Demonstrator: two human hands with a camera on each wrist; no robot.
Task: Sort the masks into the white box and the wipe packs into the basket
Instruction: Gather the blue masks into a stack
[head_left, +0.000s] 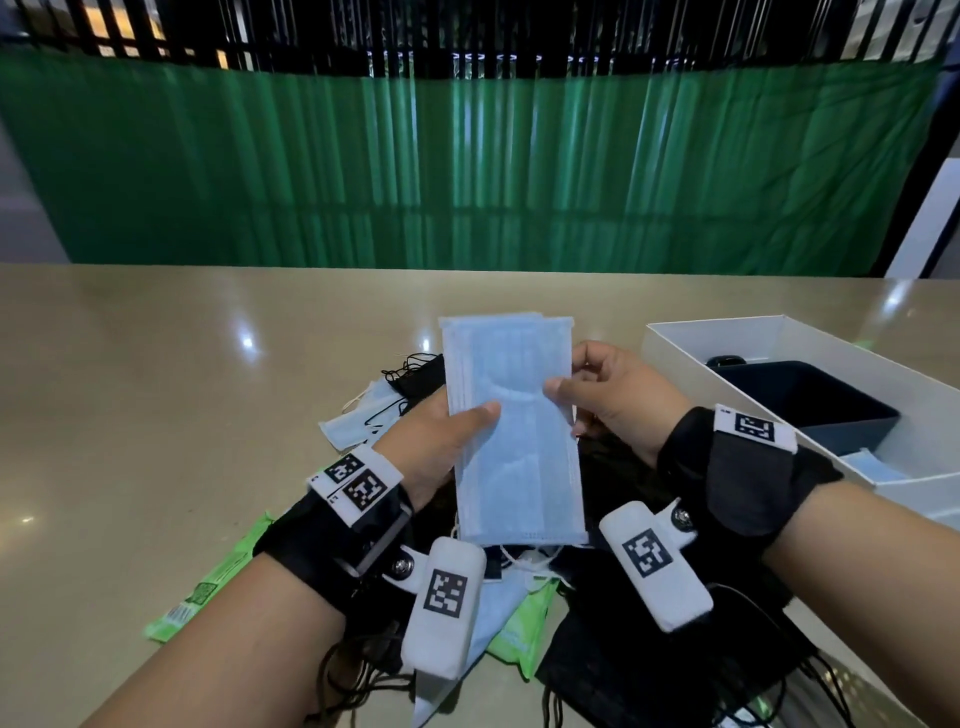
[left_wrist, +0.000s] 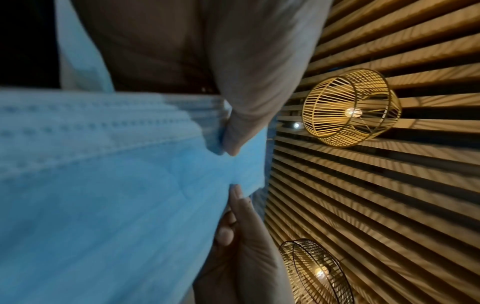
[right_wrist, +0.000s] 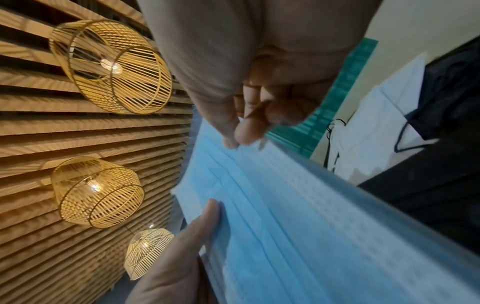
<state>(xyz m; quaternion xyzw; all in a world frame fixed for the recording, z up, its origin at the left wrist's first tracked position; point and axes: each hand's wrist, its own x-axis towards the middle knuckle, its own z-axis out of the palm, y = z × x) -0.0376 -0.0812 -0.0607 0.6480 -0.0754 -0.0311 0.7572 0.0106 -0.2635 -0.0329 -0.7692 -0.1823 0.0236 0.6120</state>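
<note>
A stack of light blue masks (head_left: 514, 431) stands lengthwise above the table, held in both hands. My left hand (head_left: 441, 431) grips its left edge, thumb on the front, and the same blue masks (left_wrist: 103, 185) fill the left wrist view. My right hand (head_left: 608, 395) pinches the right edge between thumb and fingers; the blue masks (right_wrist: 311, 226) show there too. Under the hands lies a pile of black masks (head_left: 675, 670) and blue masks (head_left: 353, 421). Green wipe packs (head_left: 208, 587) (head_left: 524, 629) lie near my left forearm. The white box (head_left: 779, 332) sits at right.
A dark basket (head_left: 810, 400) stands inside the white box, with a blue mask (head_left: 872, 467) beside it. The beige table (head_left: 156, 389) runs to a green curtain (head_left: 467, 171) at the back. Wicker lamps (left_wrist: 350, 109) hang from a slatted ceiling.
</note>
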